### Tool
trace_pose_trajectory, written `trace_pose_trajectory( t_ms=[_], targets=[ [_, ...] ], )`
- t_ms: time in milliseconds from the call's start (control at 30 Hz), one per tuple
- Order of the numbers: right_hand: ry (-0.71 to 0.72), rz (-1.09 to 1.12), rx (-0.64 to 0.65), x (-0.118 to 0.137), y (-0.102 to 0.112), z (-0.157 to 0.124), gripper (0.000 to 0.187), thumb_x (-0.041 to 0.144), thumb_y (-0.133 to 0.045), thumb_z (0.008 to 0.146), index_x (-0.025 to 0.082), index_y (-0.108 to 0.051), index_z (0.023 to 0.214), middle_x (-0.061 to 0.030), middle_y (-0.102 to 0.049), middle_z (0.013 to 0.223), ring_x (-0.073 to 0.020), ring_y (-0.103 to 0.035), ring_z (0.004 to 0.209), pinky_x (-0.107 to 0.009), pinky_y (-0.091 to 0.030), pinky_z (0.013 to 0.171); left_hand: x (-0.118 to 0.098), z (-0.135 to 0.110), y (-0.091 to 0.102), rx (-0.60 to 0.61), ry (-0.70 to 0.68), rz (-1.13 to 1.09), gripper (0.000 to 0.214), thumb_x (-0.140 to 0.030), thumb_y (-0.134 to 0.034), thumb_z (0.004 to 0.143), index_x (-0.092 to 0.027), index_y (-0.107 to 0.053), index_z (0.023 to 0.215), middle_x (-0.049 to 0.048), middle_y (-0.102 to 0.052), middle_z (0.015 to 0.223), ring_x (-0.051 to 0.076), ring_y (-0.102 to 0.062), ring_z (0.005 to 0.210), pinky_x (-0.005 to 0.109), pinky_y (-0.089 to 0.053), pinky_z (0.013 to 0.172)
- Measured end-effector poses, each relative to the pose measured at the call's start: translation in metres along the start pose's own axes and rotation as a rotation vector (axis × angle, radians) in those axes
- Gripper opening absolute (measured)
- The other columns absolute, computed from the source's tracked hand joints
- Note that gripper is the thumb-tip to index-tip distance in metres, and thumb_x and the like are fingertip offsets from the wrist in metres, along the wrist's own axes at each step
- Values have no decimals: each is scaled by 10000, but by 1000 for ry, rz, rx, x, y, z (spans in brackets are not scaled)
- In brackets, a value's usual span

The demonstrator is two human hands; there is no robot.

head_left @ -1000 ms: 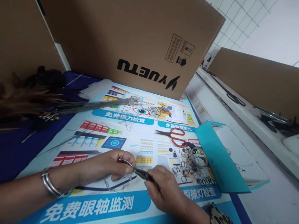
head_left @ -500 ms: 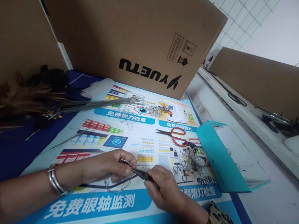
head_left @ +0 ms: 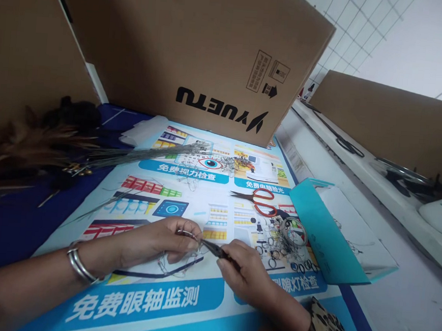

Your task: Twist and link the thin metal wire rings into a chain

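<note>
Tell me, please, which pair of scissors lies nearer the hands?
The red-handled scissors on the poster; the black pair lies farther off on the white ledge.

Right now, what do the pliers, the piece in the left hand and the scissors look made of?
The pliers: dark, dull metal, by the slim tapered nose. The piece in the left hand: thin silvery wire, probably steel; it glints. The scissors: dark metal blades, glossy red handles, perhaps plastic-coated.

Left grip (head_left: 161,242) palm down, fingers curled, tips pinched together; left forearm (head_left: 35,283) entering from the lower left; right grip (head_left: 245,274) closed tight, knuckles up; right forearm (head_left: 289,319) entering from the lower right; both grips almost meeting at centre.
</note>
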State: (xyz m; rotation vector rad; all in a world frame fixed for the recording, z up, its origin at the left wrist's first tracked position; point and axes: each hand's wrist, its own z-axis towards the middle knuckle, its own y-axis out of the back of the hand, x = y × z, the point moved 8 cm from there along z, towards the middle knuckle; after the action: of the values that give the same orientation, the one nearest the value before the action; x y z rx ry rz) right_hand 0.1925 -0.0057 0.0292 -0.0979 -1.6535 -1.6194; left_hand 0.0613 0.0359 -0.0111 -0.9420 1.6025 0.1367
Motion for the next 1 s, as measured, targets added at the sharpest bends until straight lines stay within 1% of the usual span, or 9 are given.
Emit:
trace_pose_trajectory(
  t_ms=[100,167,233,333,433,500,600,700,1000],
  targets=[
    [-84,-39,-13,-11,9,0,121,236,-469,871,172,-556,925,-38,-559,791,-165,-513,728,-257,-378,621,-5,0,14,-89,-23,39,194,-309,-673,765,-137,-598,813,-44,-466,493,64,-335,445,206,-195,455],
    [-140,-107,23,-15,13,-1,158,244,-494,863,170,-567,982,-56,-582,852,-178,-526,763,-265,-386,635,-6,1,24,-151,-31,47,203,-329,-658,777,-141,-587,812,-44,-464,484,67,-328,446,206,-192,451],
    [-165,-193,76,-16,14,-2,163,251,-512,858,172,-584,980,-72,-589,889,-193,-532,800,-276,-393,654,-7,1,31,-201,-39,43,222,-357,-645,786,-150,-574,824,-45,-462,481,71,-320,442,205,-195,446],
    [-130,-306,128,-9,13,-3,172,260,-516,861,177,-596,989,-85,-587,917,-213,-525,846,-299,-400,689,-9,-1,39,-315,-67,27,245,-382,-644,778,-164,-553,842,-57,-447,478,72,-308,429,194,-182,431],
    [-67,-392,155,0,9,-3,164,268,-511,868,173,-597,970,-95,-580,916,-228,-509,861,-329,-399,719,-15,-4,45,-442,-120,9,246,-392,-639,779,-173,-534,819,-60,-442,480,76,-317,434,190,-178,422],
    [-36,-442,167,5,6,-2,149,271,-504,872,170,-594,936,-102,-574,907,-234,-499,852,-346,-394,721,-18,-6,47,-486,-148,-7,242,-395,-630,791,-176,-526,801,-54,-449,495,81,-336,452,193,-193,429],
    [-13,-511,191,10,2,1,137,270,-495,874,170,-584,903,-111,-566,901,-239,-488,830,-349,-380,676,-18,-6,50,-510,-155,-6,234,-387,-639,793,-179,-532,805,-52,-451,507,84,-349,470,199,-211,444],
    [-15,-547,228,12,1,3,117,262,-497,869,174,-573,870,-106,-557,872,-237,-481,809,-340,-361,633,-16,-5,52,-507,-145,14,236,-388,-655,785,-179,-551,817,-49,-456,510,83,-348,472,206,-215,451],
    [-78,-556,309,10,17,-12,76,246,-520,849,196,-546,797,-74,-540,826,-227,-481,767,-326,-297,561,-11,-4,56,-479,-126,26,227,-388,-649,799,-183,-583,870,-40,-468,516,79,-348,476,206,-199,437]
  ],
)
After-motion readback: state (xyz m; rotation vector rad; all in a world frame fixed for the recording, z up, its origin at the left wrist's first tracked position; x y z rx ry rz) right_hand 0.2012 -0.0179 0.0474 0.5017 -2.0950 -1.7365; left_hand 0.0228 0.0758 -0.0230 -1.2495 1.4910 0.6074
